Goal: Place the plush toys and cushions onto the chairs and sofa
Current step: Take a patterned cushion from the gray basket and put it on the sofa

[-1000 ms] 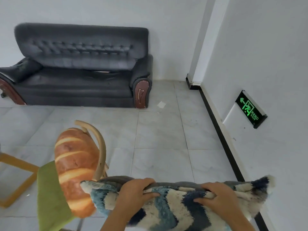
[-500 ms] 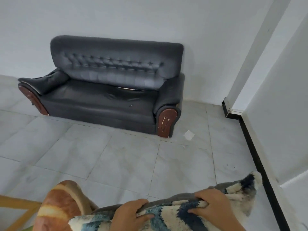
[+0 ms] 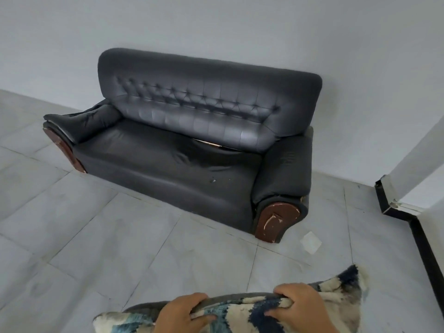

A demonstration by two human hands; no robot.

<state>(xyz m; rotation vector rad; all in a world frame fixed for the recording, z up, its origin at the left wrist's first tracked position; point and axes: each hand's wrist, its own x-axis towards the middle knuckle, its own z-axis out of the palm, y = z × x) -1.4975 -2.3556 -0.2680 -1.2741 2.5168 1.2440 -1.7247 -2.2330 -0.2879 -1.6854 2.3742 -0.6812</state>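
Gripping its top edge, the left hand and the right hand are both clamped on the shaggy blue-and-cream cushion, which is held above the tiled floor, apart from the black sofa.

A pale grey tiled floor is spreading across the lower part of the view, its thin dark grout lines running at a slant. A small square scrap of whitish paper is lying flat on the tiles, near the right-hand corner of the furniture and apart from it. A plain white wall is filling the upper part of the view and meeting the floor behind. On the right, a black skirting strip is running along the base of a side wall and bending around a jutting corner, where a chipped white edge is showing.
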